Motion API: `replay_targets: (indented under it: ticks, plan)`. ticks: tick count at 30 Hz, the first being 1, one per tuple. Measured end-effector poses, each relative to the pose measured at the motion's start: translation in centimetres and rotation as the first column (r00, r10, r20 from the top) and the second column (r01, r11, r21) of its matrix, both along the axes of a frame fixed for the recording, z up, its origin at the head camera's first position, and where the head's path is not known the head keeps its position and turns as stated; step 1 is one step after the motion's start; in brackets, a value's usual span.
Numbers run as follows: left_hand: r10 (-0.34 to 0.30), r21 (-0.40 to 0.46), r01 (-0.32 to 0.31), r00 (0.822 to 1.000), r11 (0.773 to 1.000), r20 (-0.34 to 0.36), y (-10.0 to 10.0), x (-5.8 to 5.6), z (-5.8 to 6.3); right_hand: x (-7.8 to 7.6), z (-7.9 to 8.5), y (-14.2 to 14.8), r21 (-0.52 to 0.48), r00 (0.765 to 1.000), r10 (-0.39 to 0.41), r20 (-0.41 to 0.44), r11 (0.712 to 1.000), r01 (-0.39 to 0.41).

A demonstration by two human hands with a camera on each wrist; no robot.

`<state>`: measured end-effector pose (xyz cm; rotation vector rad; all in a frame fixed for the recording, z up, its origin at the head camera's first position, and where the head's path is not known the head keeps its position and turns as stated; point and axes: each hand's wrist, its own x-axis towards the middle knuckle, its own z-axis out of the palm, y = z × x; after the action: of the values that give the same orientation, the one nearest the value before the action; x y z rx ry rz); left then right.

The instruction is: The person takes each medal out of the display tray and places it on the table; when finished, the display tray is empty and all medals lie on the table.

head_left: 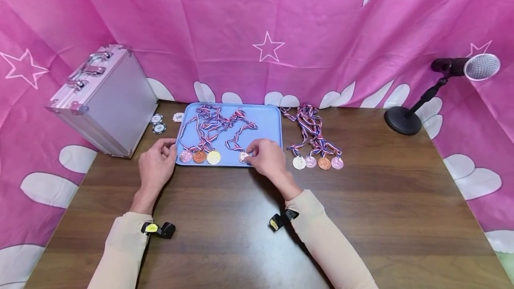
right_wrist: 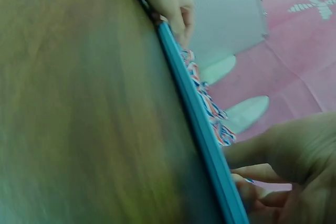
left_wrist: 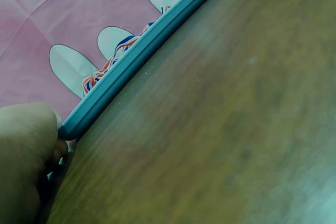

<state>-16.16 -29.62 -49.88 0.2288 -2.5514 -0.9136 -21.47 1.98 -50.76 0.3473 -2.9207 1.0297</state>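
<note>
My left hand (head_left: 155,164) grips the near left corner of a blue tray (head_left: 267,121); in the left wrist view the thumb lies over the tray's rim (left_wrist: 134,64) with fingers below. Inside the tray, a pink-looking medal (head_left: 186,156), a bronze medal (head_left: 199,157) and a gold medal (head_left: 213,157) lie in a row at the near left, their striped ribbons (head_left: 210,124) bunched behind. Farther right along the near side, my right hand (head_left: 268,157) pinches a silvery medal (head_left: 242,157) by its right edge, partly covering it. That medal's ribbon (head_left: 237,137) trails back to the left.
Right of the tray lie several medals (head_left: 324,163) in a row, ribbons (head_left: 309,121) heaped behind. A silver case (head_left: 108,101) stands at the left, with poker chips (head_left: 159,128) beside it. A microphone on a stand (head_left: 403,119) is at the back right, before a pink curtain (head_left: 225,26).
</note>
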Motion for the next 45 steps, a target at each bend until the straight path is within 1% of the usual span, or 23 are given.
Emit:
replay_targets:
  ticks: [4,9,12,13,15,16,18,19,20,23,24,25,27,29,31,33,34,35,37,40,41,43,45]
  plan:
    - [0.007,0.009,-0.007,1.000,1.000,0.023,0.0,0.2,0.1,-0.4,-0.8,0.6,0.000,1.000,0.017,0.022,1.000,-0.017]
    - [0.005,0.019,-0.006,1.000,1.000,0.029,0.0,0.3,0.2,-0.4,-1.0,0.3,0.002,0.999,-0.017,0.028,1.000,0.017]
    - [-0.001,0.014,0.000,1.000,1.000,0.015,0.1,0.3,0.1,-0.5,-0.9,0.4,-0.060,0.999,-0.012,0.037,0.998,0.014]
    - [-0.001,0.012,0.001,1.000,1.000,0.014,0.1,0.2,0.1,-0.4,-0.4,0.6,-0.094,0.999,-0.009,0.044,0.996,0.013]
    - [-0.002,0.009,0.002,1.000,1.000,0.011,0.2,0.2,0.1,0.3,1.7,0.9,-0.177,0.998,-0.001,0.066,0.984,0.012]
    - [-0.003,0.008,0.003,1.000,1.000,0.008,0.2,0.2,0.1,0.7,2.9,1.2,-0.228,0.997,0.001,0.073,0.973,0.016]
    - [-0.004,0.009,0.003,1.000,1.000,0.012,0.3,0.1,0.2,1.6,6.0,1.6,-0.352,0.994,-0.007,0.109,0.935,0.045]
    - [-0.006,0.008,0.005,1.000,1.000,0.011,0.3,0.0,0.2,1.9,7.4,1.9,-0.418,0.992,-0.009,0.129,0.906,0.062]
    - [-0.007,0.008,0.007,1.000,1.000,0.011,0.3,0.0,0.2,2.1,8.6,2.1,-0.484,0.990,-0.009,0.143,0.872,0.078]
    - [-0.006,0.013,0.005,1.000,1.000,0.013,0.3,-0.1,0.3,2.0,10.9,2.8,-0.670,0.988,-0.010,0.156,0.734,0.113]
    - [-0.005,0.014,0.004,1.000,1.000,0.015,0.3,-0.1,0.3,1.9,11.6,3.0,-0.716,0.990,-0.012,0.142,0.690,0.110]
    - [-0.003,0.016,0.003,1.000,1.000,0.019,0.3,-0.1,0.3,1.8,12.3,3.2,-0.753,0.993,-0.014,0.119,0.650,0.100]
    - [0.002,0.019,-0.002,1.000,1.000,0.025,0.4,0.0,0.4,1.6,13.8,3.6,-0.810,0.998,-0.027,0.053,0.584,0.059]
    - [0.007,0.018,-0.008,1.000,1.000,0.030,0.4,0.0,0.4,1.6,15.0,4.0,-0.850,0.998,-0.042,-0.042,0.526,-0.013]
    - [0.009,0.016,-0.009,0.999,1.000,0.035,0.4,0.0,0.4,1.9,16.3,4.6,-0.877,0.988,-0.056,-0.144,0.469,-0.102]
    - [0.010,0.014,-0.011,0.999,1.000,0.039,0.4,0.0,0.3,2.5,17.6,5.3,-0.890,0.968,-0.072,-0.239,0.414,-0.189]
    - [0.008,0.015,-0.008,0.999,1.000,0.038,0.4,0.0,0.3,2.9,18.3,5.7,-0.888,0.957,-0.080,-0.280,0.399,-0.227]
    - [0.004,0.014,-0.005,0.999,1.000,0.035,0.4,-0.1,0.3,3.3,19.0,6.2,-0.885,0.947,-0.088,-0.309,0.392,-0.252]
    - [0.000,0.011,0.000,1.000,1.000,0.029,0.3,-0.2,0.3,4.0,20.4,7.2,-0.879,0.935,-0.104,-0.338,0.389,-0.275]
    - [0.003,0.010,-0.004,1.000,1.000,0.020,0.1,-0.2,0.2,4.4,21.9,9.0,-0.883,0.939,-0.129,-0.320,0.399,-0.246]
    - [0.007,0.009,-0.007,1.000,1.000,0.023,0.1,-0.2,0.2,4.2,22.2,9.6,-0.890,0.942,-0.141,-0.305,0.393,-0.230]
    - [0.013,0.011,-0.013,0.999,1.000,0.034,0.0,-0.1,0.2,3.5,22.4,10.9,-0.910,0.943,-0.176,-0.281,0.362,-0.203]
    - [0.014,0.013,-0.014,0.999,1.000,0.045,0.0,-0.1,0.1,2.6,22.3,12.2,-0.927,0.934,-0.219,-0.281,0.315,-0.205]
